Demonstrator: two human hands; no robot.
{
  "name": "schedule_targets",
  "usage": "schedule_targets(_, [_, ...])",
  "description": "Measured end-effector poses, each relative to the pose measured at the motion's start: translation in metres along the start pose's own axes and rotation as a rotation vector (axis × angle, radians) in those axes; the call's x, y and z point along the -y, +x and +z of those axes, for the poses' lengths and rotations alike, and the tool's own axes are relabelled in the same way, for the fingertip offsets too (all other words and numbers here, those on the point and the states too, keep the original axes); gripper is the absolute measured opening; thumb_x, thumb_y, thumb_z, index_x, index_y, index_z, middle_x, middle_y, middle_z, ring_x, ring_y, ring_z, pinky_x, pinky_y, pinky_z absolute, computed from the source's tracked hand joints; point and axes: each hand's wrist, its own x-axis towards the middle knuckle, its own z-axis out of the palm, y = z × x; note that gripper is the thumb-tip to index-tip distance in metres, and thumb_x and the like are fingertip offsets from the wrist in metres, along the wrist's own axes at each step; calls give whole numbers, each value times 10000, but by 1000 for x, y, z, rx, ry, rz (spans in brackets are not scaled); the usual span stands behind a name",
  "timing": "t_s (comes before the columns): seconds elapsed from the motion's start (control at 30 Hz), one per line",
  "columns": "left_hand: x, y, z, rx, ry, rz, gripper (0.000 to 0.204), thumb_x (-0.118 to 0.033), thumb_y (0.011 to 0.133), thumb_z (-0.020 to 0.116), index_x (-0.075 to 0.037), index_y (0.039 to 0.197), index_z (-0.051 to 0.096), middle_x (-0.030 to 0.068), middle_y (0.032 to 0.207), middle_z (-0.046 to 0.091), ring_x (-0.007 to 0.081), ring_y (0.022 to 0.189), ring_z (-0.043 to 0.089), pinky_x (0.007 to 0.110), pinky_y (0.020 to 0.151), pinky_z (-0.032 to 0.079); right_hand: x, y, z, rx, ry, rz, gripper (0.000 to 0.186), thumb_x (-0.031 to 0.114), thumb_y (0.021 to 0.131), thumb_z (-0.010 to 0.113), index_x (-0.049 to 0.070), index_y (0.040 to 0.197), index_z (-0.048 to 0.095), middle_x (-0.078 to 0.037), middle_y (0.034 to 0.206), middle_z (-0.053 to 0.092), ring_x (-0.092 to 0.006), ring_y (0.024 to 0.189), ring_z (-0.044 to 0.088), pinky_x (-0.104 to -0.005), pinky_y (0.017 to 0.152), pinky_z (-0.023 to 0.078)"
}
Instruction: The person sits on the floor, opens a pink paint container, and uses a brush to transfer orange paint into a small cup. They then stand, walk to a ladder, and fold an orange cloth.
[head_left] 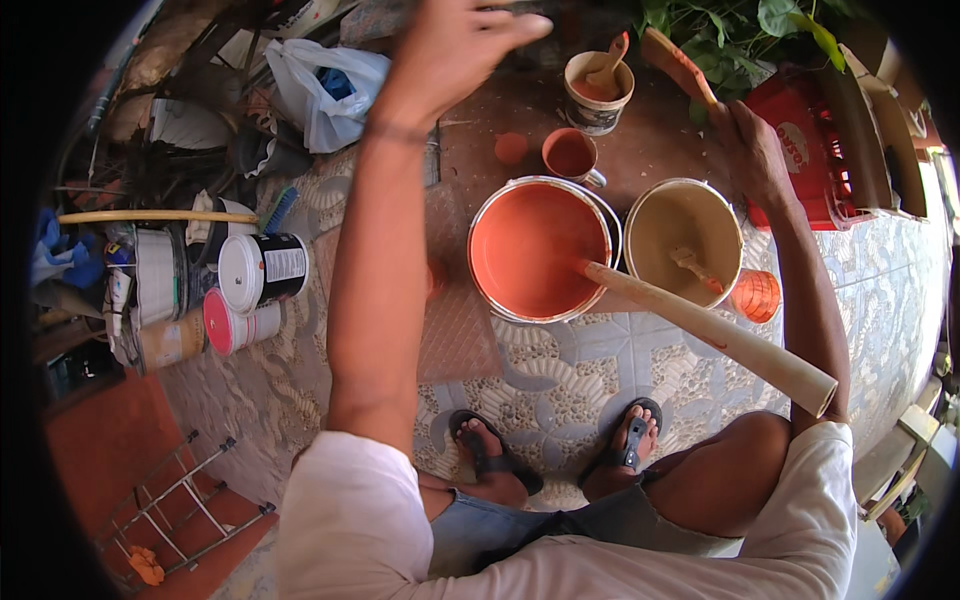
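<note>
My left hand is raised at the top edge, slightly blurred, with its thumb stretched out; nothing shows in it, and its other fingertips are partly cut off. My right hand grips a flat wooden stick smeared with orange paint. Between my arms stands a bucket of orange paint, with a thick pale pole leaning out of it. Touching its right side is a beige bucket with a paint-stained tool inside. Beyond them are an orange-stained mug and a small tub holding a brush.
Paint tubs and clutter line the left side, below a white plastic bag. A red crate and leafy plants stand at the far right. An orange container sits beside the beige bucket. My sandalled feet rest on patterned tiles.
</note>
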Motion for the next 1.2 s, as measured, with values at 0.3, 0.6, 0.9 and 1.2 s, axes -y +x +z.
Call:
schedule_targets(0.3, [-72, -220, -50, -1202, -32, -106, 367, -141, 1021, 678, 105, 1283, 607, 197, 1045, 724, 223, 824, 736, 321, 743, 640, 14, 13, 46, -8, -134, -104, 384, 366, 1109, 452, 28, 1023, 611, -280, 811, 672, -488, 802, 665, -572, 726, 491])
schedule_targets(0.6, [-10, -311, -42, -1537, 25, -502, 407, -327, 1082, 581, 39, 1258, 600, 171, 1134, 667, 246, 937, 695, 376, 815, 606, 51, 8, 27, 0, -20, -102, 395, 402, 1107, 461, 40, 1016, 590, -302, 822, 666, -513, 849, 651, -591, 729, 483])
schedule_targets(0.9, [113, -423, 40, -1669, -213, -951, 501, -396, 1103, 510, 11, 1394, 475, 163, 1239, 601, 317, 1109, 630, 470, 968, 529, -5, 8, 68, 79, -170, -51, 426, 406, 1100, 431, 27, 1050, 620, -337, 914, 661, -527, 935, 654, -603, 754, 481])
schedule_targets(1.2, [124, -441, 54, -1583, -306, -988, 360, -318, 1100, 542, -22, 1304, 532, 82, 1123, 595, 263, 1024, 617, 467, 965, 515, 45, -1, 26, 87, 272, -21, 286, 297, 1046, 660, 37, 1156, 619, -36, 846, 646, -91, 705, 541, -298, 603, 452])
